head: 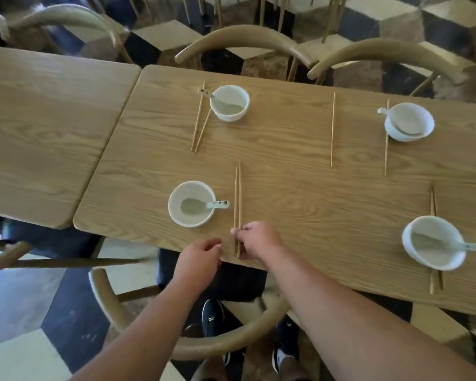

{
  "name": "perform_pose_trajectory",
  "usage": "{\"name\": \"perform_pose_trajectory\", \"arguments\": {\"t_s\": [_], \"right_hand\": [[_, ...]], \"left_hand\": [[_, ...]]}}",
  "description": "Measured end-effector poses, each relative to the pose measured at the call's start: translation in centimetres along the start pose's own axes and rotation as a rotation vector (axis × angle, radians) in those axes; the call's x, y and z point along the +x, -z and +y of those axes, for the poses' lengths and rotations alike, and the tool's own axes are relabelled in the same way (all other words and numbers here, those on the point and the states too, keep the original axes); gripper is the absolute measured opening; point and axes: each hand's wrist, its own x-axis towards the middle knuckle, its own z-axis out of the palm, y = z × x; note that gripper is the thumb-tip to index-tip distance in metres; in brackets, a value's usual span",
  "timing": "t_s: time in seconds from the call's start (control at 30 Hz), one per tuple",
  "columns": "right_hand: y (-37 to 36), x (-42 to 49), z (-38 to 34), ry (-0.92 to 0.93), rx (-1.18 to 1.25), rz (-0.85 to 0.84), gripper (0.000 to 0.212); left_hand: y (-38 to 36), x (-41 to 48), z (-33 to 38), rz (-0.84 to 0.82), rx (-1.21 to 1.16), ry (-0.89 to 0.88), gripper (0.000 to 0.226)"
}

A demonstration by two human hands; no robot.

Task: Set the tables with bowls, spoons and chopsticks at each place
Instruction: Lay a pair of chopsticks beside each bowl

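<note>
On the wooden table (286, 171) stand several white bowls, each with a spoon inside. The near-left bowl (191, 203) has a pair of chopsticks (237, 199) lying to its right. My right hand (256, 239) pinches the near ends of that pair at the table's front edge. My left hand (199, 257) hovers just left of it, fingers curled, holding nothing. The far-left bowl (229, 103) has chopsticks (199, 119) beside it. Two single chopsticks (332, 130) lie apart left of the far-right bowl (408, 121). The near-right bowl (433, 242) sits on top of its chopsticks (432, 199).
A second wooden table (44, 127) butts against the left side. Curved-back wooden chairs (245, 37) stand along the far side, and one chair (176, 339) is right in front of me. The floor is checkered dark and pale.
</note>
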Motion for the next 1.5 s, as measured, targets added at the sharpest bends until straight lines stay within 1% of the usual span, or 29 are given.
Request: {"name": "perform_pose_trajectory", "arguments": {"t_s": [0.07,0.13,0.27,0.37,0.53,0.67,0.8,1.03,1.2,1.5], "right_hand": [[-0.8,0.5,0.7,-0.002,-0.058,0.067,0.025],[-1.6,0.8,1.4,0.034,-0.156,0.137,0.029],[-3.0,0.3,1.3,0.108,-0.301,0.228,0.021],[-3.9,0.4,0.6,0.145,-0.393,0.297,0.010],[-4.5,1.7,0.1,0.179,-0.444,0.318,0.011],[-4.7,2.6,0.3,0.177,-0.404,0.320,0.017],[-4.8,2.5,0.4,0.175,-0.325,0.307,0.013],[-5.3,3.0,0.5,0.144,-0.210,0.286,0.013],[-5.3,3.6,0.8,0.118,-0.123,0.268,0.015],[-5.3,3.6,0.7,0.087,-0.066,0.261,0.019]], "left_hand": [[0.8,1.0,-0.5,-0.007,0.026,-0.035,0.020],[1.4,1.9,-0.8,-0.016,0.062,-0.065,0.021],[1.8,3.3,-1.4,-0.020,0.098,-0.105,0.023],[1.7,4.0,-1.6,-0.028,0.132,-0.151,0.017],[1.8,4.9,-1.4,-0.041,0.214,-0.211,0.012],[1.8,5.3,-1.1,-0.042,0.238,-0.212,0.012],[1.5,5.2,-1.3,-0.036,0.245,-0.201,0.008],[1.8,5.3,-1.7,-0.046,0.264,-0.224,0.015],[1.9,5.4,-1.8,-0.054,0.260,-0.212,0.014],[1.8,5.6,-1.9,-0.049,0.254,-0.210,0.014]]}}
